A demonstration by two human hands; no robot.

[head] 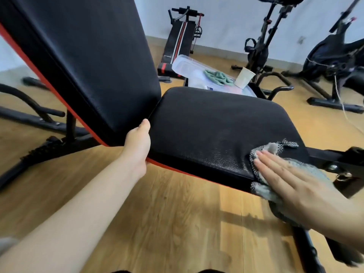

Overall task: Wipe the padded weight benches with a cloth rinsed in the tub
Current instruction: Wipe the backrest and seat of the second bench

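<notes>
Right hand [291,180] lies flat, fingers spread, pressing a grey checked cloth [275,154] onto the near corner of the black padded bench seat [216,123]. Left hand [138,142] grips the seat's red-trimmed edge beside the raised backrest [88,56], likely steadying it. Clear plastic tub [189,66] sits beyond the bench.

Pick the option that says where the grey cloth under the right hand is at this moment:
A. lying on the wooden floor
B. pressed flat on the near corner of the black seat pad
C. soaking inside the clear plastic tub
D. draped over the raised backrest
B: the right hand lies flat on the grey cloth, pressing it onto the near corner of the seat pad.
</notes>
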